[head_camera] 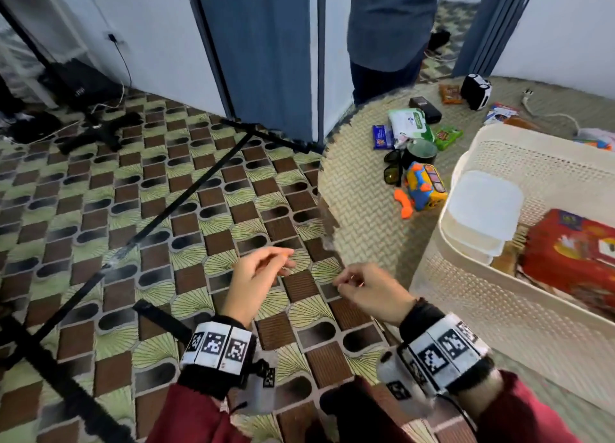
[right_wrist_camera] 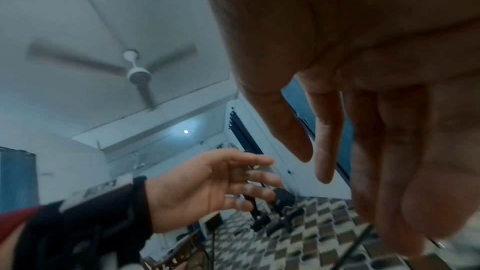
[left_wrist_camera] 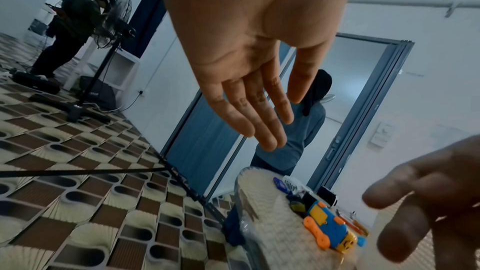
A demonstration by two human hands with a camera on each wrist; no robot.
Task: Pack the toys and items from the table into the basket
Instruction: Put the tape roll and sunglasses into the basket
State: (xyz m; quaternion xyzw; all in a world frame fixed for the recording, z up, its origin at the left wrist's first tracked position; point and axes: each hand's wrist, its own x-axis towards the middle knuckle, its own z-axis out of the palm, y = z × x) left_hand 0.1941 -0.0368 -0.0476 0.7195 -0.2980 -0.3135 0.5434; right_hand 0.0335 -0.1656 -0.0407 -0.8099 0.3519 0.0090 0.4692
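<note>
Both hands hover empty over the patterned floor (head_camera: pixel 139 229), left of the round woven table (head_camera: pixel 362 192). Left hand (head_camera: pixel 258 277): fingers straight and relaxed, slightly spread, nothing held; the left wrist view shows the bare palm. Right hand (head_camera: pixel 369 294): fingers loosely curled, hanging, nothing between them. The two hands are near each other, not touching.

Cream basket (head_camera: pixel 472 296) sits on the near right of the table; inside it, a white lidded box (head_camera: pixel 482 209) and a red packet (head_camera: pixel 572 252).

Left on the table, farther away: a blue and orange toy (head_camera: pixel 424 184), dark glasses (head_camera: pixel 392 172), a dark mug (head_camera: pixel 420 153), a white wipes pack (head_camera: pixel 411 123), snack packets, a black and white toy car (head_camera: pixel 476 91).

A person in a grey shirt (head_camera: pixel 389 26) stands beyond the table.
</note>
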